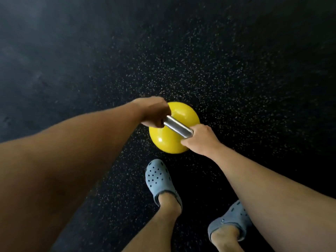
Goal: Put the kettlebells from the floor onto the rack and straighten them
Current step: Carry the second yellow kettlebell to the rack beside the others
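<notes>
A yellow kettlebell with a bare steel handle is below me over the black speckled floor. My left hand is closed around the far left end of the handle. My right hand is closed around its near right end. The middle of the handle shows between my two fists. Whether the bell rests on the floor or hangs just above it cannot be told. No rack is in view.
My two feet in grey-blue perforated clogs, left and right, stand close behind the kettlebell. Black rubber flooring with pale flecks stretches out in every direction; its far left part is dim and blurred.
</notes>
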Demonstrator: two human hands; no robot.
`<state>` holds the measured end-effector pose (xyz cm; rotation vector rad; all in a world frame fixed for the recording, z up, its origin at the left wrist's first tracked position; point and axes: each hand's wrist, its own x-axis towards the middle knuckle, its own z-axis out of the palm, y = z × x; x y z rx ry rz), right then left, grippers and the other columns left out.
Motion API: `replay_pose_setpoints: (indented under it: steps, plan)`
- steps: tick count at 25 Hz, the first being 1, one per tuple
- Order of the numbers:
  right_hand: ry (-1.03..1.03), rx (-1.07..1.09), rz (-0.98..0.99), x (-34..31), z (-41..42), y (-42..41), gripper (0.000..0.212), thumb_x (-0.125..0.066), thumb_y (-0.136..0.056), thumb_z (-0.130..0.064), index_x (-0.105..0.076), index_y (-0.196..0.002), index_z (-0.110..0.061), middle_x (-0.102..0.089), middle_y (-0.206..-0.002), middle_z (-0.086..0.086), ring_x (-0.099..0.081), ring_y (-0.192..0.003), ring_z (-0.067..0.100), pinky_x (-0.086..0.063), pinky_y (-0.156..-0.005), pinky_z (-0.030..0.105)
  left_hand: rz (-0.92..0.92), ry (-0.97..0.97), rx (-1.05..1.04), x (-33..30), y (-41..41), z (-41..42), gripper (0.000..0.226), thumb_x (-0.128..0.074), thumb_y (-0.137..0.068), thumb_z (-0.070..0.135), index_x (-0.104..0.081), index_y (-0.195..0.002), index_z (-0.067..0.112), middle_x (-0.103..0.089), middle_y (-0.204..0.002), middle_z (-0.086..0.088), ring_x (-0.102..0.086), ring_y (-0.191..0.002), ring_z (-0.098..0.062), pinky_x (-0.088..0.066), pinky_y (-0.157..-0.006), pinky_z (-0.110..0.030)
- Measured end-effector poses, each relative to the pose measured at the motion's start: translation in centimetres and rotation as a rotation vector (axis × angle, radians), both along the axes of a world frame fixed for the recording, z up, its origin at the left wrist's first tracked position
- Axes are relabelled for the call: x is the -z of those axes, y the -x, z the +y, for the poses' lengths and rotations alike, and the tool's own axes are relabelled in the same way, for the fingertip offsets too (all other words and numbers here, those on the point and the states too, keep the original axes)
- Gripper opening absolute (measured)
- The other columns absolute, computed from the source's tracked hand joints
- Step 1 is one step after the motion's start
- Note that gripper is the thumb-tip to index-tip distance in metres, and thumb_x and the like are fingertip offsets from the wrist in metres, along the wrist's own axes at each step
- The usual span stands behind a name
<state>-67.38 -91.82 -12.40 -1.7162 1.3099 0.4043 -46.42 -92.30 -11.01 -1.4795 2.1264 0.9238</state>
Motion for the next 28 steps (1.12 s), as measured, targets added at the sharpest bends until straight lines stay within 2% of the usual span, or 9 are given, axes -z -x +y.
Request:
replay_pose_setpoints:
  steps: [2,6,10,13,15,20,23,26,28]
  plan:
    - [0.016,0.02,-0.017,-1.8,-0.5,2.6,0.029,-0.072,-0.066,-0.033,-0.051,-0.055,-0.017,-0.053,-0.057,-0.002,-0.058,-0.062,0.023,-0.036,-0.048,0.029,0.028,-0.017,0.024,-1.7,2.4,-0.5,0.003,-0.062,-0.072,0.024,-0.063,-0.074,0.023,-0.059,-0.063,0.003,-0.057,-0.059,-0.021,-0.044,-0.051,-0.029]
    - [0.059,0.197,-0.018,-5.8,-1.0,10.5,0.037,-0.075,-0.063,-0.031,-0.044,-0.049,-0.015,-0.047,-0.052,-0.003,-0.054,-0.056,0.022,-0.032,-0.045,0.028,0.061,-0.012,0.12,-5.5,10.1,-4.0,0.004,-0.06,-0.068,0.028,-0.056,-0.068,0.026,-0.054,-0.058,0.006,-0.054,-0.055,-0.018,-0.043,-0.049,-0.028]
    - [0.117,0.424,-0.031,-10.3,-1.0,21.4,0.039,-0.075,-0.061,-0.029,-0.04,-0.047,-0.017,-0.045,-0.05,-0.003,-0.048,-0.048,0.017,-0.035,-0.044,0.029,0.086,0.066,0.324,-10.0,21.9,-8.1,0.007,-0.061,-0.069,0.031,-0.059,-0.07,0.024,-0.055,-0.059,0.005,-0.053,-0.053,-0.02,-0.044,-0.047,-0.03]
    - [0.188,0.559,-0.017,-13.9,-0.2,29.8,0.038,-0.07,-0.059,-0.032,-0.037,-0.045,-0.017,-0.04,-0.046,-0.006,-0.038,-0.04,0.008,-0.03,-0.039,0.026,0.103,0.156,0.499,-13.6,31.6,-10.1,0.011,-0.059,-0.071,0.031,-0.064,-0.075,0.022,-0.057,-0.062,0.004,-0.054,-0.055,-0.022,-0.043,-0.048,-0.029]
    - [0.266,0.646,0.006,-16.5,0.6,36.1,0.035,-0.065,-0.057,-0.033,-0.038,-0.046,-0.015,-0.04,-0.044,-0.004,-0.039,-0.039,0.007,-0.028,-0.037,0.022,0.113,0.199,0.601,-16.2,38.8,-10.9,0.01,-0.058,-0.073,0.032,-0.063,-0.077,0.025,-0.054,-0.063,0.006,-0.054,-0.056,-0.021,-0.047,-0.051,-0.031]
    - [0.395,0.809,0.132,-23.1,4.1,51.4,0.03,-0.068,-0.061,-0.033,-0.047,-0.05,-0.016,-0.052,-0.051,-0.003,-0.059,-0.051,0.021,-0.035,-0.044,0.025,0.19,0.294,0.815,-22.7,56.5,-10.5,0.014,-0.057,-0.078,0.037,-0.064,-0.083,0.026,-0.061,-0.069,0.007,-0.057,-0.06,-0.016,-0.05,-0.054,-0.03]
    - [0.479,0.895,0.243,-27.2,7.7,60.6,0.021,-0.068,-0.065,-0.037,-0.06,-0.063,-0.018,-0.066,-0.063,0.002,-0.067,-0.064,0.024,-0.038,-0.049,0.025,0.235,0.337,0.903,-26.5,67.7,-8.5,0.012,-0.056,-0.078,0.038,-0.063,-0.083,0.029,-0.063,-0.071,0.007,-0.059,-0.062,-0.014,-0.05,-0.055,-0.03]
    - [0.555,0.982,0.343,-30.7,12.0,68.5,0.026,-0.069,-0.066,-0.04,-0.068,-0.075,-0.015,-0.072,-0.073,0.005,-0.069,-0.072,0.025,-0.049,-0.055,0.03,0.325,0.376,0.978,-29.5,77.5,-5.7,0.011,-0.056,-0.076,0.035,-0.063,-0.081,0.028,-0.064,-0.072,0.006,-0.056,-0.06,-0.017,-0.041,-0.054,-0.028]
    - [0.566,1.026,0.415,-32.5,14.5,72.2,0.027,-0.069,-0.068,-0.039,-0.07,-0.081,-0.016,-0.072,-0.077,0.004,-0.069,-0.074,0.025,-0.05,-0.056,0.03,0.362,0.404,1.023,-30.8,82.4,-3.9,0.005,-0.057,-0.075,0.031,-0.056,-0.075,0.027,-0.06,-0.069,0.006,-0.052,-0.059,-0.018,-0.037,-0.053,-0.027]
